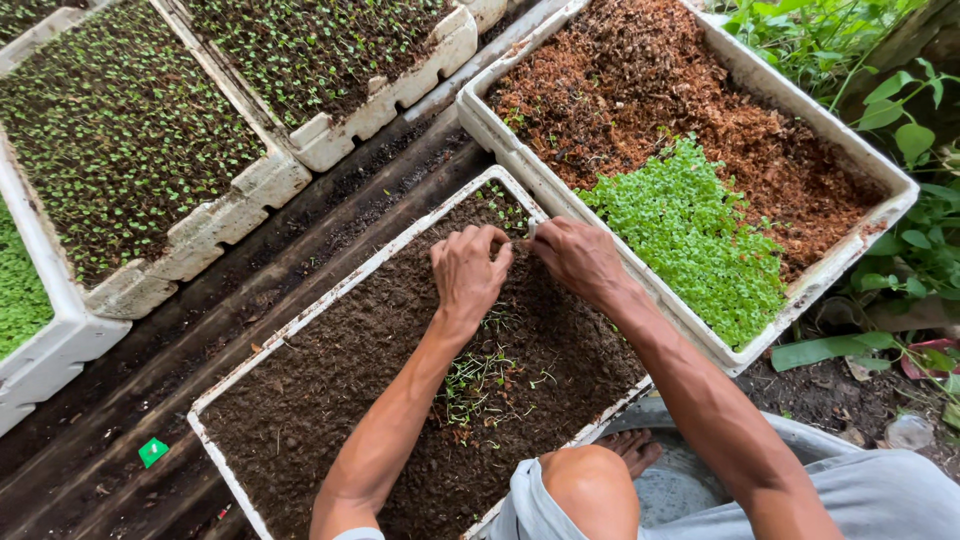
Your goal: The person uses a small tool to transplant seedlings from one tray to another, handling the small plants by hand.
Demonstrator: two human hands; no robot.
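Currently, your left hand (pixel 468 272) presses curled fingertips into the soil of the white foam tray (pixel 330 300), grasping nothing visible. Your right hand (pixel 580 258) pinches a seedling (pixel 531 229) at the tray's far edge. Excess pinch force could crush that stem. Loose seedlings (pixel 480 385) lie behind both hands, near your knee.

Dark wet plank bench (pixel 300 235) carries white foam trays: soil tray (pixel 330 290) in the middle, sprout trays (pixel 260 185) at left, one of brown fibre with seedlings (pixel 520 150) at right. Green scrap (pixel 152 451) on planks.
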